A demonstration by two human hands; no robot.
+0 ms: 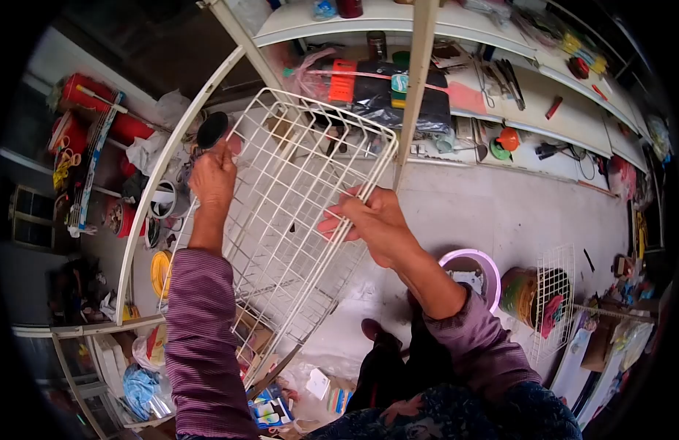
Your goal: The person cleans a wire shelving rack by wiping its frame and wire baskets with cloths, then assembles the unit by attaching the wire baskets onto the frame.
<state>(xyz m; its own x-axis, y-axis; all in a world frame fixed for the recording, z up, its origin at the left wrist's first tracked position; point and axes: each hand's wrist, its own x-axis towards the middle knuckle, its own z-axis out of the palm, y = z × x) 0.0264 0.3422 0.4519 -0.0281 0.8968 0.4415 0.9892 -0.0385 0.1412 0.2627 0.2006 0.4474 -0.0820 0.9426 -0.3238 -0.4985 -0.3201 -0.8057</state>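
A white wire rack (280, 176) with a grid of bars stands tilted in front of me. My right hand (372, 224) is closed around its right edge, with some fingers showing through the bars. Beyond the rack's left side, my left hand (213, 176) is raised with its fingers pinched together. A round black object (212, 130) is right at those fingertips; the fingers partly hide where they meet it.
Shelves (493, 125) with black bags and tools line the back. A purple-rimmed bucket (490, 275) and a wire-covered bin (521, 297) stand on the floor at right. Red buckets and a yellow roll (161, 273) are at left. Boxes and plastic lie below the rack.
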